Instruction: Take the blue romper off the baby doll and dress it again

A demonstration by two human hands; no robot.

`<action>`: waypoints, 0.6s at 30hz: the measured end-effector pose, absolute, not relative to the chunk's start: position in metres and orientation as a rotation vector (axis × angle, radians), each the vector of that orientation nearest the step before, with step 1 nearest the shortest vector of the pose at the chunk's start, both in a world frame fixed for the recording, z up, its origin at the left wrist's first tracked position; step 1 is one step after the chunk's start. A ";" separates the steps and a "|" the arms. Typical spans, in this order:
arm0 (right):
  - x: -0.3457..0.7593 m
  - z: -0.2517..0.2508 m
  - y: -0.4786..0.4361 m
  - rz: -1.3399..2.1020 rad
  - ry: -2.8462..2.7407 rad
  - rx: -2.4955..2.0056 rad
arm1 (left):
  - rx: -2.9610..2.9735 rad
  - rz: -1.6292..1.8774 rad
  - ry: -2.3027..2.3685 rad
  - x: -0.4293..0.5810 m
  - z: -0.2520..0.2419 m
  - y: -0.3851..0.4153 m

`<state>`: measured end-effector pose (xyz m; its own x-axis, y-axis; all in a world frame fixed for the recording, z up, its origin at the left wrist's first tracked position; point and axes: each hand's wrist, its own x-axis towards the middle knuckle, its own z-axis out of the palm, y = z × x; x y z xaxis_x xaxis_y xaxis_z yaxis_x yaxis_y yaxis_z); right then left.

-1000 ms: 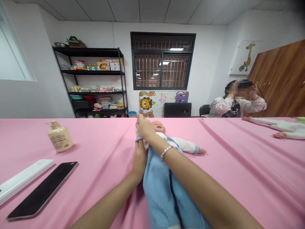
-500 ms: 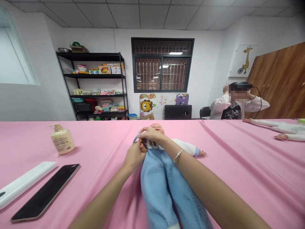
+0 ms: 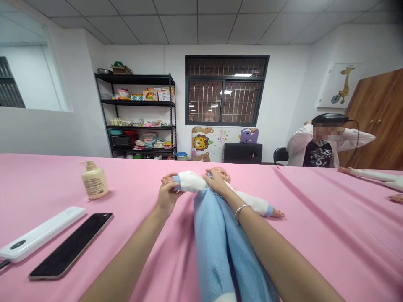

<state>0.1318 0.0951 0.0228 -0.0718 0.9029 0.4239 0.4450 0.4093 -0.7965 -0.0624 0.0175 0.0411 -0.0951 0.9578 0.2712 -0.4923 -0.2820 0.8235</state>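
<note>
A baby doll (image 3: 221, 173) lies on its back on the pink tablecloth, in a fleece outfit with white sleeves and light-blue legs (image 3: 211, 239). My left hand (image 3: 169, 193) is closed around the doll's small hand and the blue cuff of the outstretched sleeve (image 3: 189, 181). Up at the doll's shoulder and neck, my right hand (image 3: 216, 181) pinches the cloth of the outfit. It hides part of the doll's chest. The doll's other arm (image 3: 258, 204) rests on the table to the right, its hand showing past the blue cuff.
Left on the table are a pump bottle (image 3: 94, 181), a white elongated device (image 3: 44, 235) with a cable and a black phone (image 3: 74, 245). Across the table sits a person (image 3: 321, 144) wearing a headset, near another doll (image 3: 374, 175). A black shelf (image 3: 138, 102) stands behind.
The doll's arm by my left hand has been drawn out to the left, its sleeve now extended. My right hand has shifted toward the shoulder. The view has turned slightly left.
</note>
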 end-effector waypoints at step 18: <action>0.244 -0.014 0.029 0.427 -1.653 -1.512 | 1.939 1.433 1.394 -0.053 -0.012 0.031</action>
<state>0.2436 0.0287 -0.0143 0.0741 0.9358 0.3447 0.6518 0.2161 -0.7269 -0.0530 0.0308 -0.0118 0.0016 0.8546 0.5193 0.4952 -0.4519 0.7420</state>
